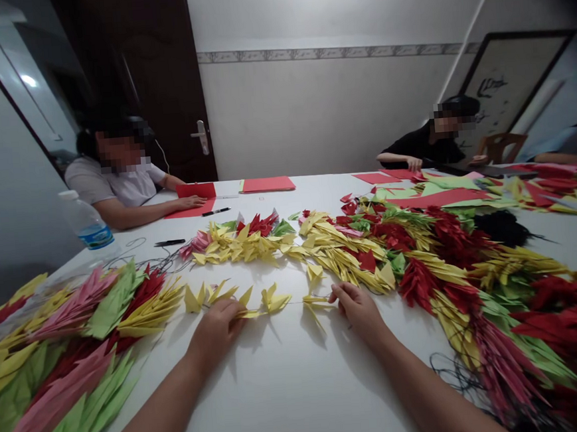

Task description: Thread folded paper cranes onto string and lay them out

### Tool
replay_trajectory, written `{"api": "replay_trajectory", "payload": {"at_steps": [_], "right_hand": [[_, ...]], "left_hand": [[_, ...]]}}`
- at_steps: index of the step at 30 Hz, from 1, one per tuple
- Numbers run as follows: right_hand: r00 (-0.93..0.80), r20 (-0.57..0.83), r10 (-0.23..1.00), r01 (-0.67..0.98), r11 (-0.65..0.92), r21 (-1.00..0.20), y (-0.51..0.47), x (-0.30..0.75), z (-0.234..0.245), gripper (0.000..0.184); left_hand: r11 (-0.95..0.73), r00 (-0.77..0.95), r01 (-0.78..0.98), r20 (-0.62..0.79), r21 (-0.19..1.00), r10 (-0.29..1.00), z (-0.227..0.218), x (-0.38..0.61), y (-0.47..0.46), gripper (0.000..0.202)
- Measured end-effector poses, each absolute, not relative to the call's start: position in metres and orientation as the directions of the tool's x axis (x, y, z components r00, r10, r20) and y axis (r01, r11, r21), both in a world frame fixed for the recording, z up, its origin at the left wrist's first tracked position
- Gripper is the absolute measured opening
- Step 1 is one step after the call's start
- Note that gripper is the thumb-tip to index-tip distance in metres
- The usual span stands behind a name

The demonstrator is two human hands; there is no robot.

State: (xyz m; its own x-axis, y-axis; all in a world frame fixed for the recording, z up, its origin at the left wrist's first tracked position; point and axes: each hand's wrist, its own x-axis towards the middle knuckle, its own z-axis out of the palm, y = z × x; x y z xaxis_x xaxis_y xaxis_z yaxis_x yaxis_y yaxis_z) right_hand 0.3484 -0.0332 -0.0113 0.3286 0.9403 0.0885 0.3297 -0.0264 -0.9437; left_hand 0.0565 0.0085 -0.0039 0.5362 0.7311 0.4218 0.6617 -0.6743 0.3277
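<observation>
My left hand (219, 329) is closed on a string of folded yellow paper cranes, its fingers wrapped over part of them. One yellow paper crane (275, 299) sits just right of those fingers, and a few more (195, 299) stick out to the left. A thin line runs from it to another yellow crane (316, 305), which is at the fingertips of my right hand (356, 309). The right thumb and fingers are pinched together; what they grip is too small to make out. A short dark bit shows below that hand.
Strung paper cranes in several colours lie in heaps on the left (100, 304), across the middle (251, 245) and on the right (448, 283). Black cord (502, 227), pens (169, 242), a water bottle (89, 222) and red paper (267, 185) are on the white table (273, 397). Other people sit opposite.
</observation>
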Motion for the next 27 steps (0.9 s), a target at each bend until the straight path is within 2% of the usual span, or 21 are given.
{"api": "replay_trajectory", "payload": {"at_steps": [5, 13, 16, 19, 27], "right_hand": [[0.328, 0.094, 0.940, 0.360, -0.033, -0.932, -0.034, 0.349, -0.010, 0.043], [0.314, 0.100, 0.944, 0.361, -0.021, -0.932, -0.034, 0.348, -0.008, 0.038], [0.307, 0.088, 0.948, 0.367, -0.033, -0.930, -0.034, 0.348, -0.009, 0.039], [0.305, 0.085, 0.949, 0.376, -0.038, -0.926, -0.034, 0.348, -0.010, 0.040], [0.300, 0.090, 0.950, 0.387, -0.036, -0.921, -0.035, 0.347, -0.007, 0.040]], "left_hand": [[-0.671, 0.544, 0.642, 0.396, 0.369, 0.739, 0.000, 0.046, 0.008, 0.023], [-0.570, 0.422, 0.682, 0.390, 0.459, 0.819, -0.001, 0.044, 0.012, 0.033], [-0.573, 0.468, 0.693, 0.332, 0.438, 0.819, 0.003, 0.046, 0.011, 0.027], [-0.560, 0.476, 0.718, 0.295, 0.413, 0.828, 0.005, 0.046, 0.012, 0.037], [-0.538, 0.473, 0.709, 0.258, 0.455, 0.842, 0.006, 0.044, 0.012, 0.039]]}}
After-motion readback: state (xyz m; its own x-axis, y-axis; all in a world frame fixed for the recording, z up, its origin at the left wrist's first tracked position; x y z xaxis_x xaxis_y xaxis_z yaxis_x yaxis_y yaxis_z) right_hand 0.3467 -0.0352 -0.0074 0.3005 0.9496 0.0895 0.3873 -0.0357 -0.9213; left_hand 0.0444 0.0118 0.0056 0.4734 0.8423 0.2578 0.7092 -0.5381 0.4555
